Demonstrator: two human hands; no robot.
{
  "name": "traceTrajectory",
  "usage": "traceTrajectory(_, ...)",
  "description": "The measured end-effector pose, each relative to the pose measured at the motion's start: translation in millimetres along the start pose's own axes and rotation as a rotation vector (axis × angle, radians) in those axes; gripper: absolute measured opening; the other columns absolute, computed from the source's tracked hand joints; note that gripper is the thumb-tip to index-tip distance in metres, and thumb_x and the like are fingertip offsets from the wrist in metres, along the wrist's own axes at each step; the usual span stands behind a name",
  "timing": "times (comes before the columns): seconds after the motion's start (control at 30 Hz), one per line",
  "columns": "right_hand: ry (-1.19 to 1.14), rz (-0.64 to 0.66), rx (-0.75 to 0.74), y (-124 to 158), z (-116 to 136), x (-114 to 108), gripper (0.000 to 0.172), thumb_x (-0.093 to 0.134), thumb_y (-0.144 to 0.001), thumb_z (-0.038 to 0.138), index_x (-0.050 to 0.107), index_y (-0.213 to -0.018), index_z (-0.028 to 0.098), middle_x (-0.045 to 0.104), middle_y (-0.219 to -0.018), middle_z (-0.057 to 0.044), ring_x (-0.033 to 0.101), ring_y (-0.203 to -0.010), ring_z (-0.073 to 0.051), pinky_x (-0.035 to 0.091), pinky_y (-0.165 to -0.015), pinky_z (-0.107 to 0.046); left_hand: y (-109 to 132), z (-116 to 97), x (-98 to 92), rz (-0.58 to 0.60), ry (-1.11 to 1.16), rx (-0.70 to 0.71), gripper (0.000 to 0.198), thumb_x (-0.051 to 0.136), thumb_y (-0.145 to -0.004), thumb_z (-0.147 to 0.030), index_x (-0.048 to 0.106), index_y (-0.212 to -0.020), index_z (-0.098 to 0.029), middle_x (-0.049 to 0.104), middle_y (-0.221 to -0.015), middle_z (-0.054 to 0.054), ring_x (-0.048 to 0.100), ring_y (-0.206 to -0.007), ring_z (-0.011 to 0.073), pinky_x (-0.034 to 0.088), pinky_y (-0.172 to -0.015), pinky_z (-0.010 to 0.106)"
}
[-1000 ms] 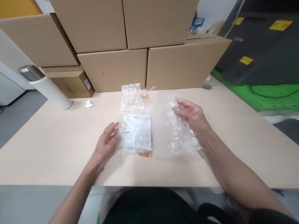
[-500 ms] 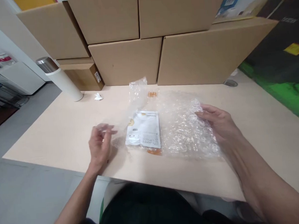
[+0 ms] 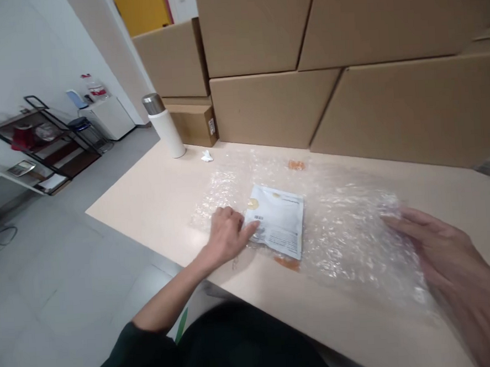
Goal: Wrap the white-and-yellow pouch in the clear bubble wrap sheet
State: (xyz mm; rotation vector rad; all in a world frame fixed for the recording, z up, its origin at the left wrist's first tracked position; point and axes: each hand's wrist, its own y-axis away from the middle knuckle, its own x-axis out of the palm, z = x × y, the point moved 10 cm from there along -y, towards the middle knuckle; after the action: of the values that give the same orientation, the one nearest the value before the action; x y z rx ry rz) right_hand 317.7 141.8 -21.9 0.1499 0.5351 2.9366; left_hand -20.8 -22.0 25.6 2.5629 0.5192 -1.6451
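A white printed pouch (image 3: 282, 214) lies on a spread sheet of clear bubble wrap (image 3: 347, 232) on the table. My left hand (image 3: 228, 233) is at the pouch's left edge. Its thumb rests over the pouch's lower left part, and its fingers are curled beside that edge, their tips partly hidden. At the right end of the sheet, my right hand (image 3: 443, 243) pinches the edge of the bubble wrap between thumb and fingers. Orange tape pieces show on the wrap, one behind the pouch (image 3: 296, 165) and one in front of it (image 3: 287, 263).
Cardboard boxes (image 3: 273, 107) are stacked along the back of the pale table (image 3: 145, 184). A white flask with a steel cap (image 3: 167, 133) stands at the back left, near a crumpled white scrap (image 3: 207, 156). Past the table's left edge, a shelf rack (image 3: 46, 134) stands on the floor.
My view has turned left. My left hand has moved from beside the wrap onto the pouch's left edge. The wrap's raised left part now lies flatter; my right hand still holds the right edge.
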Motion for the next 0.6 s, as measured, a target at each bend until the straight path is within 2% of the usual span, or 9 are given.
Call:
traceTrajectory(0.1,0.070,-0.031,0.007,3.5,-1.0,-1.4,0.040,0.086,-0.032,0.014,0.075,-0.066,0.032,0.072,-0.091,-0.008,0.066,-0.072,-0.019,0.056,-0.052,-0.024,-10.7,-0.9,5.5,0.024,0.034,-0.018,0.030,0.056,-0.092,-0.042,0.062,-0.074,-0.019,0.061,-0.081,0.008,0.054,-0.083,0.0247,0.043,-0.083,0.042)
traceTrajectory(0.2,0.133,-0.048,0.027,6.1,-2.9,-1.6,0.040,0.086,-0.033,0.020,0.076,-0.068,0.036,0.073,-0.098,-0.009,0.068,-0.082,-0.023,0.053,-0.049,-0.027,-13.1,11.5,2.9,0.036,0.215,-0.078,0.023,0.055,-0.089,-0.029,0.055,-0.068,-0.020,0.061,-0.077,0.004,0.055,-0.077,0.0201,0.043,-0.074,0.034)
traceTrajectory(0.27,0.148,-0.066,0.030,7.6,-2.7,-2.8,0.038,0.084,-0.033,0.022,0.075,-0.066,0.037,0.073,-0.100,-0.009,0.068,-0.086,-0.024,0.050,-0.046,-0.028,-12.7,25.7,-3.5,0.022,0.315,-0.141,0.023,0.054,-0.088,-0.030,0.053,-0.067,-0.020,0.060,-0.076,0.002,0.054,-0.072,0.0174,0.041,-0.067,0.030)
traceTrajectory(0.33,0.142,-0.071,0.029,9.3,-1.8,-2.7,0.037,0.084,-0.032,0.022,0.074,-0.064,0.037,0.073,-0.098,-0.009,0.067,-0.081,-0.022,0.048,-0.045,-0.027,-12.8,42.3,-12.2,-0.002,0.347,-0.193,0.024,0.054,-0.087,-0.033,0.053,-0.068,-0.020,0.059,-0.074,0.001,0.053,-0.068,0.0156,0.039,-0.062,0.028)
traceTrajectory(0.47,0.134,-0.031,0.053,12.1,-2.6,2.0,0.045,0.086,-0.025,0.017,0.075,-0.065,0.034,0.069,-0.088,-0.007,0.060,-0.067,-0.016,0.048,-0.045,-0.025,-13.7,77.3,-27.6,-0.026,0.324,-0.265,0.025,0.054,-0.087,-0.037,0.053,-0.069,-0.020,0.056,-0.067,-0.001,0.050,-0.063,0.0143,0.036,-0.057,0.026)
traceTrajectory(0.6,0.138,-0.034,0.013,7.6,-0.7,1.7,0.046,0.088,-0.021,0.016,0.073,-0.062,0.032,0.066,-0.081,-0.007,0.058,-0.064,-0.016,0.047,-0.046,-0.028,-9.0,107.5,-37.7,-0.039,0.265,-0.328,0.026,0.054,-0.086,-0.040,0.053,-0.069,-0.021,0.055,-0.064,-0.002,0.049,-0.061,0.0145,0.033,-0.056,0.027)
